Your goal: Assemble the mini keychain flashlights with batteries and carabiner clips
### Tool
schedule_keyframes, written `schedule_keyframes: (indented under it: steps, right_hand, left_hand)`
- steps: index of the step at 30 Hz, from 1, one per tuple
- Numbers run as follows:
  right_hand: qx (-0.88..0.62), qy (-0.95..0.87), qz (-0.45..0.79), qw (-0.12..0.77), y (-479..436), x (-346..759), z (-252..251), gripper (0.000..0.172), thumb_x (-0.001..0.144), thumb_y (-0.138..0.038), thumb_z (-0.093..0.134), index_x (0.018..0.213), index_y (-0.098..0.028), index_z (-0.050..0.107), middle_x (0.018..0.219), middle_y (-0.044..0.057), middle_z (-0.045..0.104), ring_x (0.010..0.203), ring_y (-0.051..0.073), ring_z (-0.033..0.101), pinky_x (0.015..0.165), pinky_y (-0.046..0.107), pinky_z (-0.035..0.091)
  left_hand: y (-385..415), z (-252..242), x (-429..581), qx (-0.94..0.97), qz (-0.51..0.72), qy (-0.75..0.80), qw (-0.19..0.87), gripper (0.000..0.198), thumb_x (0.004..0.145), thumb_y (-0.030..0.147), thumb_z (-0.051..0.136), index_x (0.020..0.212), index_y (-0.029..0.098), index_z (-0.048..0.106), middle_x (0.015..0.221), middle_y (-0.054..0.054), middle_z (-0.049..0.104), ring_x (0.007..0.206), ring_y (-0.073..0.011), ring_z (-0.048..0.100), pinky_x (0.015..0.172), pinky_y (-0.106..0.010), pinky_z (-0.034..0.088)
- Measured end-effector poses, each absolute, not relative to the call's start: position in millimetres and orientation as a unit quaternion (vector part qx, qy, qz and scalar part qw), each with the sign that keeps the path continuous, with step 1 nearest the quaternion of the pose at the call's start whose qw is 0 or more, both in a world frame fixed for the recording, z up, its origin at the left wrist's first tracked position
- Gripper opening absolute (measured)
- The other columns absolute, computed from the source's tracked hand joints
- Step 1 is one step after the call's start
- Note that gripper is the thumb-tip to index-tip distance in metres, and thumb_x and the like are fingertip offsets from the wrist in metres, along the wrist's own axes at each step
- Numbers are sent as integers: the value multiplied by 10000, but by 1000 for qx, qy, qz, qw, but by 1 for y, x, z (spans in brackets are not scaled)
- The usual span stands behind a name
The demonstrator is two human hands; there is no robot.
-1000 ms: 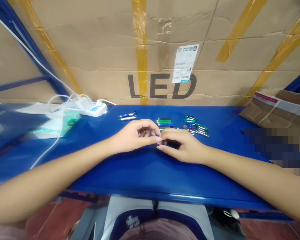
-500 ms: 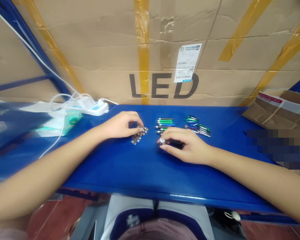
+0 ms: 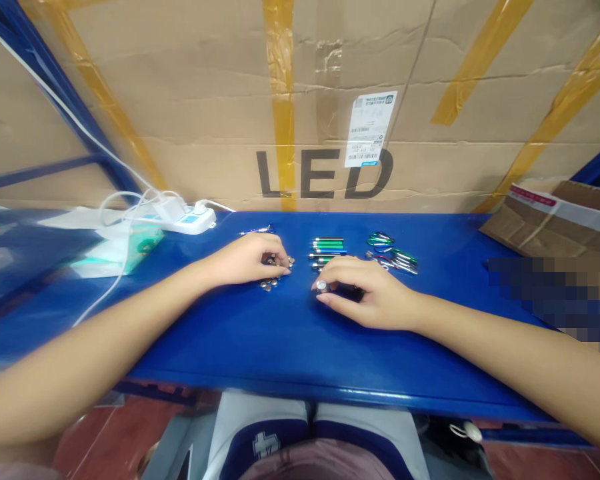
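My left hand [image 3: 250,258] is over a loose pile of small silver discs that look like button cells [image 3: 266,286], thumb and finger pinched at one of them. The hand hides part of the pile. My right hand [image 3: 365,290] is closed round a small metal tube [image 3: 322,286], its round silver end facing left. The rest of that tube is hidden by the fingers. Just behind this hand lies a row of slim green, blue and dark metal tubes [image 3: 329,247] with silver ends.
Several coloured clips and cords [image 3: 381,240] and a bundle of slim silver-green pieces [image 3: 404,261] lie right of the tubes. A thin item [image 3: 257,230] is behind my left hand. A white power strip [image 3: 195,219], a tissue pack [image 3: 125,250] and a cardboard box [image 3: 530,213] also stand on the blue table [image 3: 280,347].
My left hand has come slightly lower over the discs, uncovering a thin item behind it. My right hand still holds the tube in nearly the same place.
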State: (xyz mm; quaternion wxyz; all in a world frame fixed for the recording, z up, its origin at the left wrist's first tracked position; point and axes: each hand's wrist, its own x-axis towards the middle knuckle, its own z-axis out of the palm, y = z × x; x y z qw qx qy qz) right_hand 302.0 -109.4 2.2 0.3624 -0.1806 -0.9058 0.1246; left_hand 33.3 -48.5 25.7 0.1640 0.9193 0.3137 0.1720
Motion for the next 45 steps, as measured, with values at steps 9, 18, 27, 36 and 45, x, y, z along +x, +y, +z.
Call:
schedule_keyframes:
  steps: [9,18,27,36,45]
  right_hand:
    - [-190,-890,165,380,-107,298,-3,35,946,-199,656,973,-180,667,853,49,705,748,151,631,727,290,541]
    - [-198,-888,180,373,-105,297,-3,98,954,-226,639,867,-184,628,788,29,656,718,147,603,693,282,502]
    - [-202,-884,188,378,-105,298,-3,74,965,-238,638,921,-184,663,862,52,710,770,158,647,745,299,535]
    - [-206,-887,188,368,-106,297,-3,118,962,-238,631,862,-175,629,782,34,646,720,151,596,696,290,497]
    - [-211,-887,185,366,-105,298,-4,102,963,-245,629,888,-179,646,802,41,663,732,154,599,709,292,506]
  left_hand:
    - [-70,29,56,820,305,287,391,227,819,391,806,897,181,773,877,-39,727,788,-140,651,732,-273,528]
    - [-84,21,70,824,366,237,362,126,809,308,829,877,204,813,839,-38,701,754,-128,628,686,-254,502]
    - [-83,18,71,800,370,234,409,147,926,264,696,975,149,774,915,-56,710,800,-123,637,751,-240,512]
    - [-84,16,71,816,334,237,408,170,901,289,722,965,137,763,925,-70,685,824,-157,657,738,-276,527]
    - [-84,17,71,816,327,225,420,129,914,254,701,945,144,761,928,-67,703,841,-157,674,779,-282,542]
